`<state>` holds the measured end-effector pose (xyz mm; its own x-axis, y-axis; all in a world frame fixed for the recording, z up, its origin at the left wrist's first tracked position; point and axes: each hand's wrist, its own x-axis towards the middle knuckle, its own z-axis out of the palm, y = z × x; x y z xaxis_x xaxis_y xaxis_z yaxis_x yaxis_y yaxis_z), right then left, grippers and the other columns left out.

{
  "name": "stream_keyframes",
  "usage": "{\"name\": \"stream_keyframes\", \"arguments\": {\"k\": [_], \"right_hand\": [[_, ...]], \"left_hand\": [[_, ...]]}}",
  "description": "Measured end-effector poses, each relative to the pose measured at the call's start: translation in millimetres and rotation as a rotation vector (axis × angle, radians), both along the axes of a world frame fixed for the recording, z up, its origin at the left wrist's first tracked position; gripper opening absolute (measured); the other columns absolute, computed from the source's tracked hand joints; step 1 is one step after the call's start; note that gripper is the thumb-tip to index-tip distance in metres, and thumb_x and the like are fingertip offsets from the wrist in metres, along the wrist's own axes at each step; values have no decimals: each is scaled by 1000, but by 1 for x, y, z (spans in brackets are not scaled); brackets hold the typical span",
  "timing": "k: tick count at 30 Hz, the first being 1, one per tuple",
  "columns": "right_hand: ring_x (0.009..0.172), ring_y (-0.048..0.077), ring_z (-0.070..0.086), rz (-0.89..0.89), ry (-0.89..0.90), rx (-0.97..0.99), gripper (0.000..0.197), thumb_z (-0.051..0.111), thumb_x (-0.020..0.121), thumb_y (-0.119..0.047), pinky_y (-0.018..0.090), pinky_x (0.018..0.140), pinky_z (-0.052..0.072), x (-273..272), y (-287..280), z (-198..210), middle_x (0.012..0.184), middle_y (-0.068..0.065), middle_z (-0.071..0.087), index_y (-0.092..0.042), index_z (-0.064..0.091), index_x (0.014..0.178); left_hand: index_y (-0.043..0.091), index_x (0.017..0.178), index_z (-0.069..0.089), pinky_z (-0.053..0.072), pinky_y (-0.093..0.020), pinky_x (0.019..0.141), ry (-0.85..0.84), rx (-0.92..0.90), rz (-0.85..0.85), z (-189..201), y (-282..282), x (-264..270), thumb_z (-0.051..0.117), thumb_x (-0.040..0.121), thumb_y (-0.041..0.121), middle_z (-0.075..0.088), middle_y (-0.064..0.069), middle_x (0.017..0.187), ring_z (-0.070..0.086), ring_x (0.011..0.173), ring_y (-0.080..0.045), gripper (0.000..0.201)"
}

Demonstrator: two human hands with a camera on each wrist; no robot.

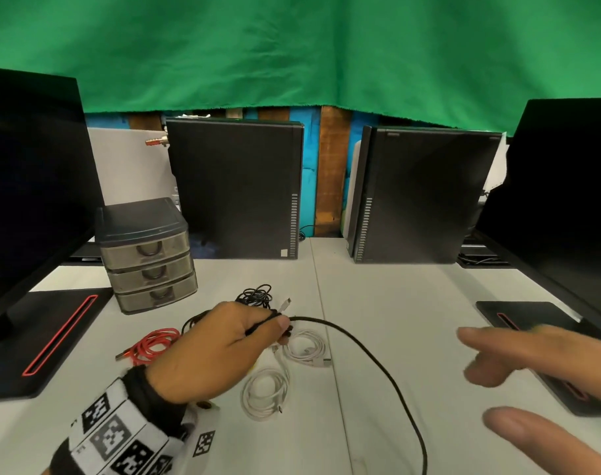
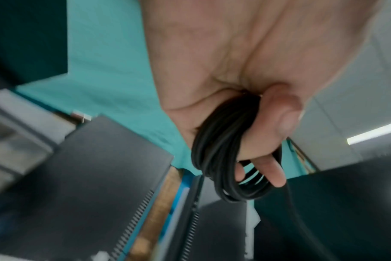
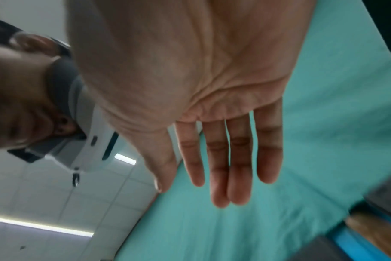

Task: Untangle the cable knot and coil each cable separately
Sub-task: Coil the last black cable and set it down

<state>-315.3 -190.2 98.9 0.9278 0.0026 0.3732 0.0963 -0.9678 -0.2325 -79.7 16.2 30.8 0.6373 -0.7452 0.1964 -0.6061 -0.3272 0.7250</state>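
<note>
Since the black cable point(image 1: 371, 351) is already half wound, I'd say it's going to handle like any thin rubbery lead: light, floppy, a bit springy, so the loops will try to pop open if the grip slackens. My left hand point(image 1: 216, 351) has its fingers curled round a bundle of black loops point(image 2: 219, 150), thumb clamped over the top, and the loose tail swings off to the right over the worktop point(image 1: 412, 296) and runs out past the bottom edge of the head view. My right hand point(image 3: 190, 79) is flat and spread, holding nothing, hovering well to the right of the tail. Best place to take hold next, I reckon, is the free tail just beside the left thumb, feeding it round in short bites rather than yanking from far out. Under and around the left hand there's a red cable point(image 1: 155, 344) bunched up, two white cables point(image 1: 285, 371) in rough rings, and another black tangle point(image 1: 256, 294) further back; I can't tell whether any of them are still hooked together. As for containers, a small three-drawer organiser point(image 1: 148, 258) sits left of the pile, drawers shut, smoky plastic fronts, contents too murky to make out.
</note>
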Motion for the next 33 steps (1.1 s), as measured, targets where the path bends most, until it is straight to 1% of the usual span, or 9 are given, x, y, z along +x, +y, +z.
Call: {"name": "stream_keyframes", "arguments": {"k": [4, 8, 11, 14, 18, 22, 24, 28, 33], "right_hand": [[119, -4, 56, 120, -141, 66, 43, 52, 93, -61, 10, 92, 45, 22, 28, -20, 129, -25, 57, -45, 54, 133], [137, -10, 35, 95, -162, 42, 38, 47, 97, -51, 3, 110, 19, 57, 24, -55, 144, -25, 47, -48, 52, 135], [96, 4, 68, 248, -217, 550, 22, 62, 97, -32, 12, 80, 51, 59, 24, -55, 107, -12, 69, -42, 73, 113], [50, 8, 56, 203, -242, 927, 24, 67, 80, -25, 19, 49, 48, 61, 28, -51, 71, 3, 69, -39, 80, 94], [50, 1, 54, 33, -276, 891, 26, 65, 80, -28, 10, 55, 44, 76, 25, -71, 61, -8, 68, -38, 79, 100], [71, -11, 62, 13, -15, 808, 26, 69, 91, -27, 9, 75, 46, 87, 35, -104, 73, -30, 67, -45, 74, 110], [62, -7, 57, 41, 131, 765, 27, 65, 93, -35, 10, 70, 45, 86, 42, -111, 64, -25, 63, -53, 69, 113], [69, -3, 62, 111, 286, 684, 23, 60, 95, -41, 7, 69, 43, 78, 46, -100, 75, -23, 69, -49, 68, 115], [67, -3, 64, 179, -6, 471, 14, 62, 94, -41, 6, 64, 43, 61, 35, -66, 77, -25, 69, -50, 68, 102]], "left_hand": [[24, 80, 77, 29, -22, 47, 267, -113, -208, 2, -9, -22, 50, 95, 54, 44, -4, 50, 35, 46, -11, 43], [19, 78, 74, 29, -22, 46, 606, -221, -500, 2, -8, -29, 55, 93, 47, 40, 7, 44, 34, 37, -8, 37], [4, 84, 74, 41, -15, 52, 824, -380, -591, 4, -5, -25, 58, 94, 45, 30, 11, 41, 38, 34, -4, 45], [6, 82, 75, 45, -21, 62, 915, -510, -586, 5, -1, -21, 59, 93, 45, 25, 9, 41, 43, 36, -5, 43], [1, 90, 73, 54, -28, 76, 1054, -819, -414, 14, -6, -36, 51, 98, 38, 33, 6, 42, 43, 39, -10, 44], [-3, 108, 72, 48, -37, 91, 970, -997, -93, 13, -21, -45, 37, 98, 33, 43, -7, 57, 56, 58, -23, 52], [-1, 114, 70, 46, -35, 91, 861, -995, -4, 4, -25, -42, 39, 96, 37, 51, -15, 68, 64, 74, -27, 52], [11, 107, 66, 47, -17, 88, 341, -785, 123, -17, -33, -37, 39, 103, 39, 66, -8, 77, 71, 89, -20, 40], [24, 89, 61, 46, -20, 70, -193, -353, 15, -22, -23, -37, 36, 100, 47, 66, 12, 78, 65, 78, -11, 36]]}}
